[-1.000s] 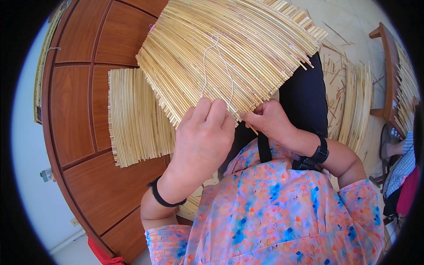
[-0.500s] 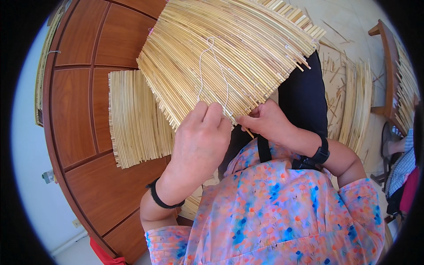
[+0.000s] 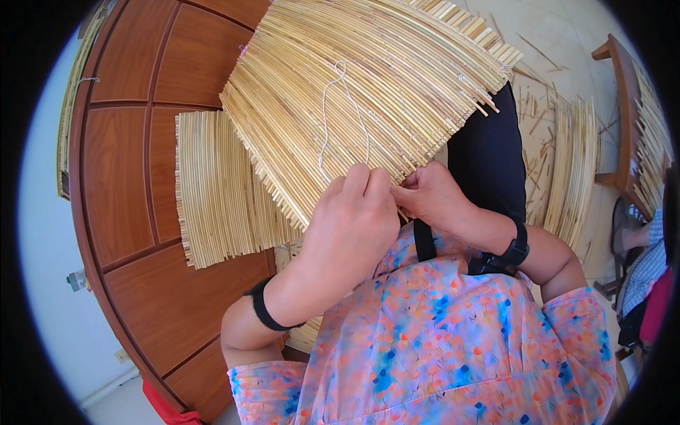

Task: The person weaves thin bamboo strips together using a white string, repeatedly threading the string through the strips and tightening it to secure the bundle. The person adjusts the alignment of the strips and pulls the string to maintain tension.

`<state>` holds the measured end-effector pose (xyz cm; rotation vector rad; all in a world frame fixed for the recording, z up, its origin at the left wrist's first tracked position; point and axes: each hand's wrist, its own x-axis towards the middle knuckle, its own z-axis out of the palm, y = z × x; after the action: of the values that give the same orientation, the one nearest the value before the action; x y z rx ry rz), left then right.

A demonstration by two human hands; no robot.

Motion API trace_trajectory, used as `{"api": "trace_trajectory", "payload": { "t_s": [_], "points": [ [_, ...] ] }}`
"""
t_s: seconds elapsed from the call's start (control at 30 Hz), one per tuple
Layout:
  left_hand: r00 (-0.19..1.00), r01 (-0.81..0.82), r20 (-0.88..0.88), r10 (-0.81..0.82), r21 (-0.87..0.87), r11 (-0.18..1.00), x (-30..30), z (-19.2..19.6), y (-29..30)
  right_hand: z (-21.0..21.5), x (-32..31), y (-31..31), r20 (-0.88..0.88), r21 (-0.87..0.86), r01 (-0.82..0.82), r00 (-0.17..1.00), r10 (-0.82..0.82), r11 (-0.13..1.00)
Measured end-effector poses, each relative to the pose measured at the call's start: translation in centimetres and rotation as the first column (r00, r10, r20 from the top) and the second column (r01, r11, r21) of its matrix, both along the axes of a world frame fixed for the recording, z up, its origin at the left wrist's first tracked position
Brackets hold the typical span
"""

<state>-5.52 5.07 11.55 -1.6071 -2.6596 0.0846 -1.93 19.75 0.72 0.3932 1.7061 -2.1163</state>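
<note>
A mat of straw-coloured reed sticks [image 3: 304, 106], bound side by side, slopes across my lap. A loop of white string [image 3: 325, 117] lies over its surface and runs down to the fingers of my left hand [image 3: 354, 219]. That hand is closed at the mat's near edge, its fingertips hidden behind its back and knuckles. Right beside it, my right hand [image 3: 440, 197] pinches the near corner of the mat at the end sticks, thumb toward the left hand. The fingertips of both hands meet there, hiding the string's end.
A second reed mat [image 3: 227, 191] lies left on a brown wooden panelled surface [image 3: 191, 304]. Right, a reed bundle [image 3: 572, 170] and scattered stick scraps [image 3: 536, 113] lie on the floor near a wooden stool [image 3: 623, 127]. Another person's foot [image 3: 635, 236] shows at the far right.
My left hand has moved right and slightly down along the mat's near edge to meet my right fingers. The string loop has shifted slightly right. My right hand stays almost in place.
</note>
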Motion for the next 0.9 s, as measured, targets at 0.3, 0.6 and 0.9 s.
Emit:
{"api": "trace_trajectory", "payload": {
  "t_s": [0.3,0.6,0.9],
  "points": [
    [0.991,-0.102,0.104,0.088,0.14,0.985,-1.7,-0.2,-1.9,1.3,-0.1,0.6,0.005,-0.057,0.009,1.0,-0.009,0.998],
    [0.996,-0.069,0.062,0.057,0.213,0.975,-1.4,-3.2,-1.8,0.3,0.4,0.4,0.006,0.025,-0.012,1.0,0.012,1.0],
    [0.644,-0.339,0.762,-0.066,0.362,0.868,3.4,0.9,-10.0,0.2,0.3,1.1,0.015,0.051,0.065,0.998,-0.066,0.997]
  ]
}}
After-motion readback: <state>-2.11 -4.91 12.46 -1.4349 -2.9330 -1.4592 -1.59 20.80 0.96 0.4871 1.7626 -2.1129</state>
